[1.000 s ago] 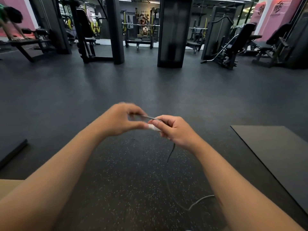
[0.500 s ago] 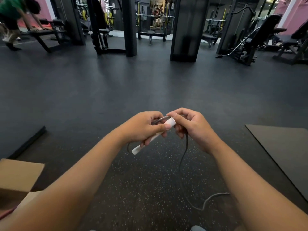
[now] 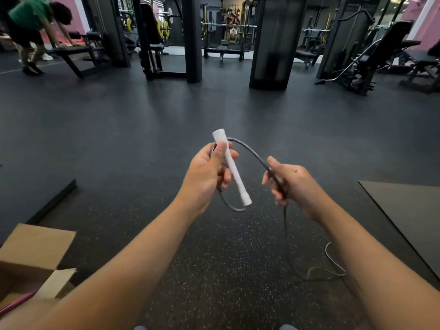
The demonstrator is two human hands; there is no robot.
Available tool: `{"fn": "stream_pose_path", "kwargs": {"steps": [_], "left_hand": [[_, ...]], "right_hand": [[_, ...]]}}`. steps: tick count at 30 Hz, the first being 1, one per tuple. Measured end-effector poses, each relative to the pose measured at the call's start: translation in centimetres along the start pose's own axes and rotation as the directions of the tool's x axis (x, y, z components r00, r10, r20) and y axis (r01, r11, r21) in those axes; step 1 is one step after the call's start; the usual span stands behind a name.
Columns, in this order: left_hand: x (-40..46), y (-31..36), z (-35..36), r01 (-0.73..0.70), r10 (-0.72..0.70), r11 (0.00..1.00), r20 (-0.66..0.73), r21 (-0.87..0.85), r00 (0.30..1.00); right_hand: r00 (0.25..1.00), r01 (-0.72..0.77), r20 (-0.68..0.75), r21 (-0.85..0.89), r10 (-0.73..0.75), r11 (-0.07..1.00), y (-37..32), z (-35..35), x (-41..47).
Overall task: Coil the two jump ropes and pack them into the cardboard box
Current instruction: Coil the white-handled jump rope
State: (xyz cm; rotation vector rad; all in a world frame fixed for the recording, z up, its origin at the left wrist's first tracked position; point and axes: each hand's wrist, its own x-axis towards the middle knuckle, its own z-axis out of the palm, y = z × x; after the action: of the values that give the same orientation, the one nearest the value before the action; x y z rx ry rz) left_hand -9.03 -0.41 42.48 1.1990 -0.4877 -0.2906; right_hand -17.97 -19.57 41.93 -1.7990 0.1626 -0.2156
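Note:
My left hand [image 3: 206,177] grips the white handle [image 3: 232,167] of a jump rope, holding it nearly upright in front of me. A dark grey cord [image 3: 252,151] arcs from the handle's top over to my right hand [image 3: 289,184], which is closed around it. Below that hand the cord drops to the floor and trails off in loose bends [image 3: 331,263]. A short loop of cord hangs under my left hand. The open cardboard box [image 3: 35,248] sits at the lower left, with a pink piece [image 3: 19,302] showing inside it.
The floor is dark speckled rubber. A black mat [image 3: 404,215] lies on the right and a dark strip [image 3: 52,201] on the left. Pillars, benches and weight machines stand at the back. A person in a green top [image 3: 35,27] bends over a bench far left.
My hands have moved apart. The left hand has turned the white handle upright, and the right hand has slid along the cord, drawing out an arc. The box has come further into view.

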Motion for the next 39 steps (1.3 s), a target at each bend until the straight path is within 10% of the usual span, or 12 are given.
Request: {"fn": "stream_pose_path", "kwargs": {"steps": [8,13,16,18,26,33,39], "left_hand": [[0.5,-0.5,0.1,-0.032,-0.043,0.945,-0.219,-0.325,0.975],[1.4,0.1,-3.6,0.004,0.064,0.949,-0.205,0.314,0.977],[1.3,2.0,-4.5,-0.183,0.197,0.599,0.078,0.779,0.977],[0.8,2.9,-3.6,-0.27,-0.019,0.413,0.305,0.87,0.952],[-0.6,1.2,-1.6,0.154,-0.474,0.782,0.416,0.604,0.776],[-0.3,2.4,-2.0,-0.053,-0.263,0.658,0.295,0.751,0.919],[0.3,3.0,-3.5,0.063,-0.122,0.918,0.127,0.392,0.984]], "right_hand": [[0.987,0.108,0.121,0.016,-0.11,0.994,-0.1,3.8,-0.2],[0.98,0.184,0.115,-0.249,-0.159,0.951,-0.7,1.3,0.4],[0.963,0.211,0.241,-0.416,-0.117,0.885,-0.9,0.5,0.4],[0.943,0.242,0.318,-0.445,-0.1,0.863,-1.0,0.9,0.3],[0.943,0.253,0.278,-0.249,-0.181,0.935,-1.2,1.1,0.1],[0.991,0.137,0.007,-0.159,-0.137,0.978,-1.2,-0.6,-0.1],[0.992,0.001,0.121,-0.193,0.023,0.981,0.7,-3.9,-0.4]]}}
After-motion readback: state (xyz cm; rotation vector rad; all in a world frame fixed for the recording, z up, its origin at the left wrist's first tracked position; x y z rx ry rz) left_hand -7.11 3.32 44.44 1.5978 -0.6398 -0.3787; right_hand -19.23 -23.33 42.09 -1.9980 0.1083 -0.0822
